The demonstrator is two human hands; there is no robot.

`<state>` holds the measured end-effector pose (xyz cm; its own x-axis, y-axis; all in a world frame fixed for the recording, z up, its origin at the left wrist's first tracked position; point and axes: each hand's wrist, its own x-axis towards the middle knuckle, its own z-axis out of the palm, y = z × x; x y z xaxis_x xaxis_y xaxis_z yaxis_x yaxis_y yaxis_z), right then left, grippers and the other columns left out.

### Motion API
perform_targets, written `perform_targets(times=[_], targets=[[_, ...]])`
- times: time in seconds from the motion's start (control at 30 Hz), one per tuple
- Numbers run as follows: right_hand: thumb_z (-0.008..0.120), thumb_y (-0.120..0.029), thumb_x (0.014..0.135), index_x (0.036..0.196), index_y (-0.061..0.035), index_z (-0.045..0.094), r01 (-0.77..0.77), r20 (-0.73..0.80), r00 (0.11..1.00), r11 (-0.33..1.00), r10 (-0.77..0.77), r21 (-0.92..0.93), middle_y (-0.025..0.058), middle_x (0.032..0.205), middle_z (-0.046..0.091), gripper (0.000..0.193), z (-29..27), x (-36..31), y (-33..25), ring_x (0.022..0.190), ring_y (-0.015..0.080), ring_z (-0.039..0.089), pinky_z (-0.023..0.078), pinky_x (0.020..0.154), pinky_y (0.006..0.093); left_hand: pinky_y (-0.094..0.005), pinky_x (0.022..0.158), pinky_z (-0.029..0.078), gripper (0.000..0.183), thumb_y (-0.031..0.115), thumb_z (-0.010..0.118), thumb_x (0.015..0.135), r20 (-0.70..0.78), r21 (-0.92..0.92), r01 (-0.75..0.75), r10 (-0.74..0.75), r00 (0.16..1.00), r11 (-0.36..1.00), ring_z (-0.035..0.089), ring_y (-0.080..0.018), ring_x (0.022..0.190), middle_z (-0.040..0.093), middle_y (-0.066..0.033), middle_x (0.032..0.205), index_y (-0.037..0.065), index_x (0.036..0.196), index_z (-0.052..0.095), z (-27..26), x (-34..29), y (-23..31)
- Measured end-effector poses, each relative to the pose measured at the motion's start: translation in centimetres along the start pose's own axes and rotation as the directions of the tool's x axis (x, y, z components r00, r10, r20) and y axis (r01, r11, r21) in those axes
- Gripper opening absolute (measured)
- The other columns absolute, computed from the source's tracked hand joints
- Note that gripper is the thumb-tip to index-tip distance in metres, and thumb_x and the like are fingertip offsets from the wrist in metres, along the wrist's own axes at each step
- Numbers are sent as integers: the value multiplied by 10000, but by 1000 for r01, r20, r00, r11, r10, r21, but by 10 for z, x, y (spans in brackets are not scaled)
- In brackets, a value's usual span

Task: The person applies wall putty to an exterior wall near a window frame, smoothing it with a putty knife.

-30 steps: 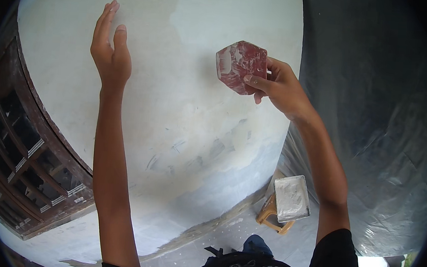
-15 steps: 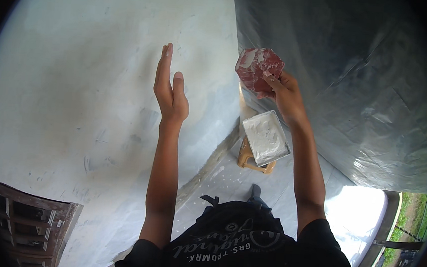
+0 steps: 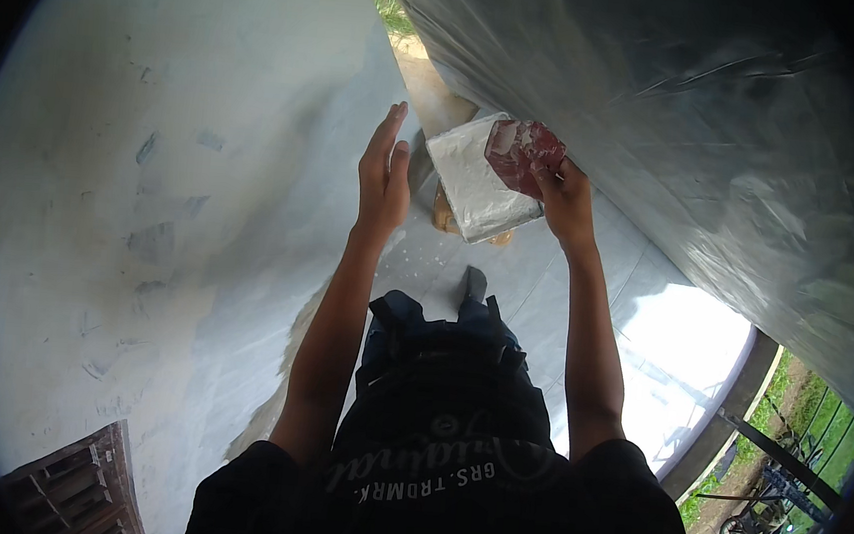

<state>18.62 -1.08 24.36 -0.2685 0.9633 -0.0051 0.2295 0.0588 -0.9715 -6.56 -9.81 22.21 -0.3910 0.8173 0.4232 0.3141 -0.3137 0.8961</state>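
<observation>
My right hand (image 3: 566, 204) grips a flat, dark red scraper (image 3: 518, 158) with angled edges, its face smeared with white paste. The scraper hangs over the right part of a rectangular tray of white paste (image 3: 466, 175); whether it touches the paste I cannot tell. Under the tray stands a tan plastic stool (image 3: 443, 211), mostly hidden. My left hand (image 3: 386, 181) is raised beside the pale wall (image 3: 202, 199), fingers straight and thumb apart, with nothing in it.
Grey plastic sheeting (image 3: 699, 118) hangs along the right side. A brown wooden frame with openings (image 3: 79, 486) is set in the wall at lower left. Pale floor (image 3: 536, 286) with white spatters lies below. A bicycle (image 3: 764, 504) stands outside on the grass at lower right.
My view has swung down toward the tray and floor. The scraper has gone from above the tray's far side to over its right part. My left hand stays raised and open.
</observation>
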Motion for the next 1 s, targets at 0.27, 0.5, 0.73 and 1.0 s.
perform_targets(times=[0.27, 0.5, 0.73, 1.0], targets=[[633, -92, 972, 1109, 49, 664, -146, -67, 988, 985, 140, -94, 120, 942, 734, 199, 10, -9, 67, 835, 139, 669, 528, 777, 326, -439, 1214, 298, 562, 324, 405, 1083, 84, -49, 190, -185, 979, 981, 428, -381, 1459, 513, -259, 1503, -78, 1469, 476, 21, -38, -58], [636, -99, 939, 1105, 41, 644, -283, -141, 958, 892, 248, -352, 209, 949, 725, 217, 30, -10, 118, 857, 309, 723, 538, 782, 388, -410, 1206, 293, 535, 301, 386, 1083, 189, -22, 326, -316, 930, 945, 461, -325, 1436, 538, -225, 1493, -58, 1463, 497, 23, -55, -118], [600, -113, 936, 1059, 51, 630, -326, -80, 940, 807, 330, -493, 260, 988, 723, 207, 49, -1, 125, 954, 419, 718, 555, 824, 444, -437, 1194, 325, 552, 312, 365, 1087, 264, 2, 430, -415, 871, 903, 466, -400, 1421, 522, -277, 1480, -83, 1456, 478, 28, -78, -148], [559, -79, 924, 1126, 39, 612, -318, -66, 941, 803, 331, -504, 293, 1007, 710, 240, 78, -2, 128, 1005, 472, 682, 551, 848, 505, -451, 1184, 337, 537, 272, 344, 1070, 289, 106, 482, -491, 822, 870, 472, -406, 1401, 503, -272, 1487, -68, 1470, 456, 26, -88, -140]])
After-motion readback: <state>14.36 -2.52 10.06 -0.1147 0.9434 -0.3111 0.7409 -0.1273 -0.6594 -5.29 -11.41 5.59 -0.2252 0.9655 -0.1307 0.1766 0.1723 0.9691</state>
